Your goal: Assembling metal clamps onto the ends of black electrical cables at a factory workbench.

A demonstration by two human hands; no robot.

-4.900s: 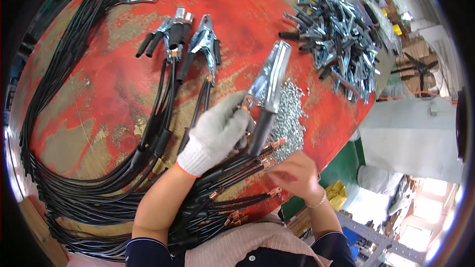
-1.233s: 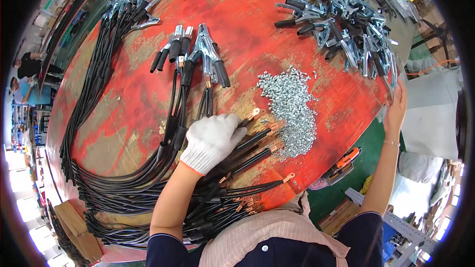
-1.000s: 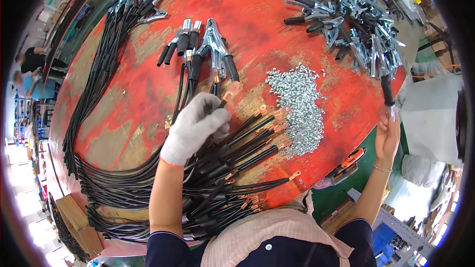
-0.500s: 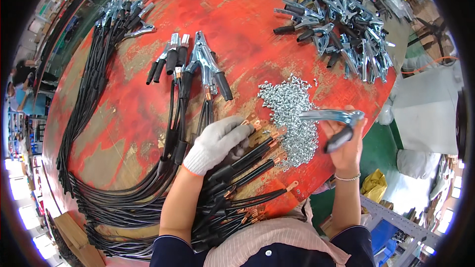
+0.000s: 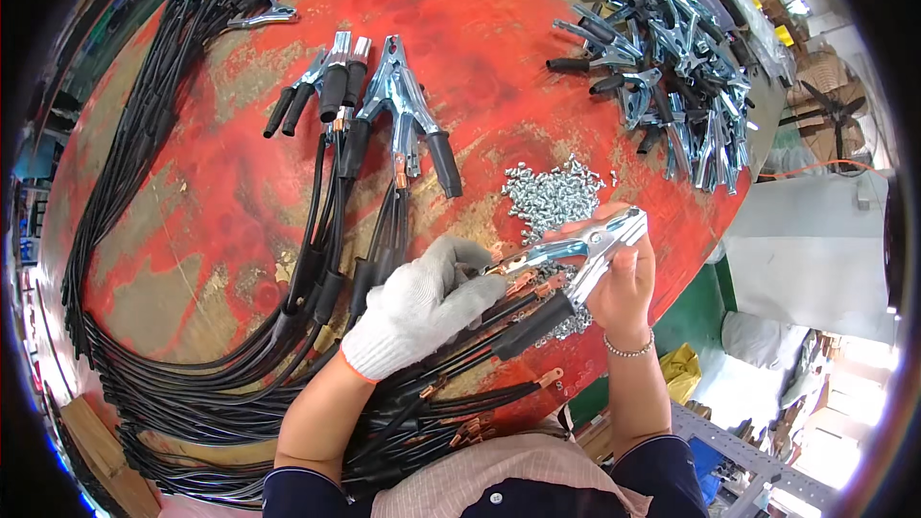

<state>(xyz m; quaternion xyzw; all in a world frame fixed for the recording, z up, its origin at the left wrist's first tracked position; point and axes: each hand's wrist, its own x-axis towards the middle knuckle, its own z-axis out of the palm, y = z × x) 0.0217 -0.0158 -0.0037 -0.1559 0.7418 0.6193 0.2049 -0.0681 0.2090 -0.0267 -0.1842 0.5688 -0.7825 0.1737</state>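
A spring clamp [image 5: 606, 242] with silver metal jaws and a black-sleeved handle [image 5: 537, 324] is in my bare right hand [image 5: 625, 290], whose fingers close round its jaw end. Its other handle reaches left to the fingertips of my left hand [image 5: 414, 309], which wears a white knitted glove. Those gloved fingers are curled together beside copper cable lugs [image 5: 523, 282]; what they pinch is hidden. Black cables [image 5: 484, 331] with copper ends lie beneath both hands. Small silver screws [image 5: 552, 197] are heaped just beyond the clamp, partly covered by it.
Many loose clamps [image 5: 672, 67] are piled at the far right of the red, worn table [image 5: 451, 86]. Several clamps [image 5: 391, 96] joined to cables lie at centre left. A long cable bundle [image 5: 134, 153] curves down the left side. A fan [image 5: 833, 110] stands beyond the right edge.
My right hand has brought the clamp left and turned it, so its handles now point toward my left hand. The gloved hand has shifted slightly and its fingers have curled in.
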